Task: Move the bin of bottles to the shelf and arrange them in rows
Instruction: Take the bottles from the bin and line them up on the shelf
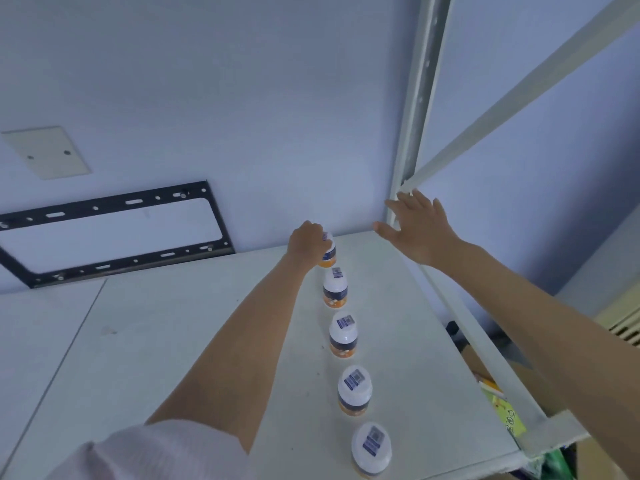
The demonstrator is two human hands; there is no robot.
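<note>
Five round white-capped bottles, one row.

head | worn high; faces forward-down | shelf close below

Shelf board: matt off-white, smooth, faintly scuffed and speckled
Shelf upright and brace: painted metal, pale grey, dull finish, perforated with holes
Bottles: smooth plastic, white caps with slight sheen, printed paper code stickers on top, glossy orange-and-dark labels
Wall bracket: black metal, slotted, satin finish
Wall: matt painted, pale blue
Wall plate: matt beige, apparently plastic
Sleeve: ribbed cloth, pale pink
Cardboard box: brown, matt
</note>
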